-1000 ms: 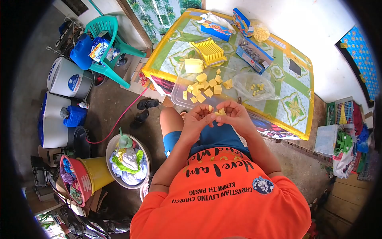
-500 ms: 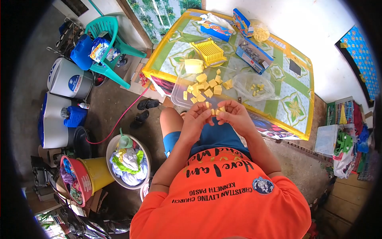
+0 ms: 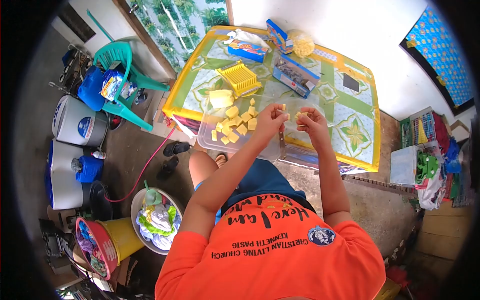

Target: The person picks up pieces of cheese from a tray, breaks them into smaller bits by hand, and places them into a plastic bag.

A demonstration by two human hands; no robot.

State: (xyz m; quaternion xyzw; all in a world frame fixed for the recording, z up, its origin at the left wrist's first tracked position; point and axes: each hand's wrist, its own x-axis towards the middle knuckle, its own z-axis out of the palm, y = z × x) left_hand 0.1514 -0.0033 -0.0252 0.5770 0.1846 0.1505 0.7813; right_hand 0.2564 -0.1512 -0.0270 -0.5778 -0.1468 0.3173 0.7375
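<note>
My left hand pinches a small yellow cube piece over the table. My right hand holds another small yellow piece just to the right of it, above a clear plastic bag. Below and left of my hands lies a clear plastic tray with several yellow cubes and a larger pale yellow block. A knife rests by the tray's right edge.
A yellow slicer grid, blue boxes and a bag of yellow bits sit on the floral-covered table. On the floor at left are a green chair, sandals, a laundry basin and buckets.
Both hands have risen from near my lap to above the tray and bag, each still pinching a yellow piece. My head has moved forward, shifting the whole view.
</note>
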